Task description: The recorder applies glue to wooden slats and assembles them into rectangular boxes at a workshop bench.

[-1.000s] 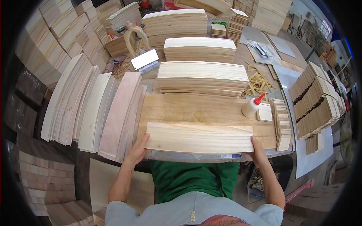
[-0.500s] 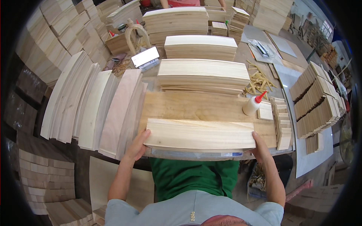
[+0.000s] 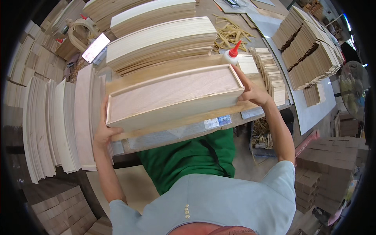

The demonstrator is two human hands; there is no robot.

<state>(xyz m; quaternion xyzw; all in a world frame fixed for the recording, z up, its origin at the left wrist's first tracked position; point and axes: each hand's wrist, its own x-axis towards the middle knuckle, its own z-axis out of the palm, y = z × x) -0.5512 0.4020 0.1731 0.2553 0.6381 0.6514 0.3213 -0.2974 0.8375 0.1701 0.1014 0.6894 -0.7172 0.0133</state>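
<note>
Since the earlier frame, in the head view, the long, rectangular pale-wood box has been turned: a recessed pinkish panel edged by a thin raised rim is now faced upward instead of a plain wooden side, and the whole scene is slanted differently. The box is held between the left hand and the right hand, both equally near, one at each short end. Its long axis is run from left to right, with the right end set farther from the body. At the left end, thumb and fingers are spread and clamped around the near corner; at the right end, the fingers are likewise parted and pressed along the end. The box is held over a flat, honey-coloured wooden board on the tabletop; whether contact is made underneath cannot be told. Just beyond the right end, a white, red-nozzled plastic bottle is seen.
</note>
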